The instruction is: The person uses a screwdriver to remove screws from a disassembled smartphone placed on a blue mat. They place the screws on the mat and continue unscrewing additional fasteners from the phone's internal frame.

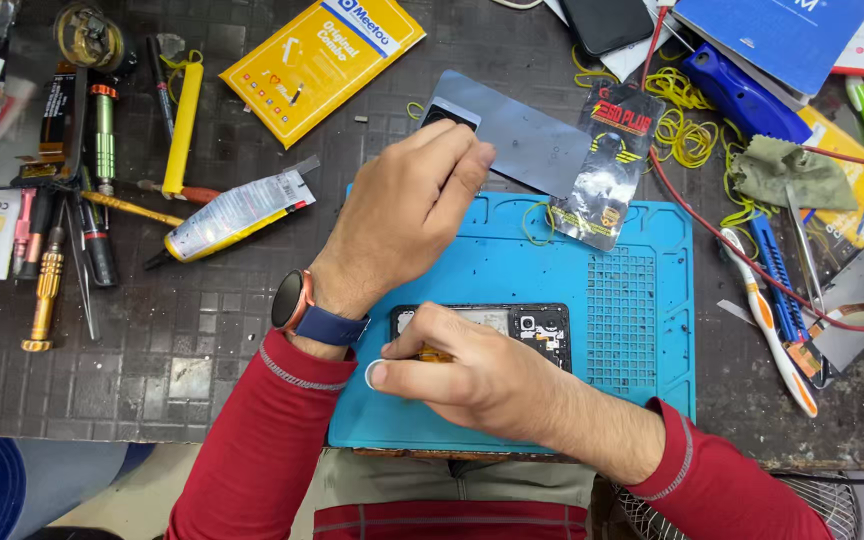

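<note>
Right hand (482,375) sits closest, fingers curled down over the opened phone (522,328) lying on the blue mat (632,300), though what it's pinching is hidden. Left hand (402,215), above the phone, fingers closed on the grey back cover (532,140) at the mat's top edge.

Dark bench (252,330) carries blue mat (642,360), perhaps glue tube (237,213).

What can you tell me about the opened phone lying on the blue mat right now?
The opened phone lies flat on the blue mat, back cover off, so dark internals, a pale metal shield and the camera block at its right end show. Only its upper edge and right part are visible. The right hand rests over it, covering the rest, thumb pointing left. The left hand is above it, apart from it, at the grey back panel.
</note>
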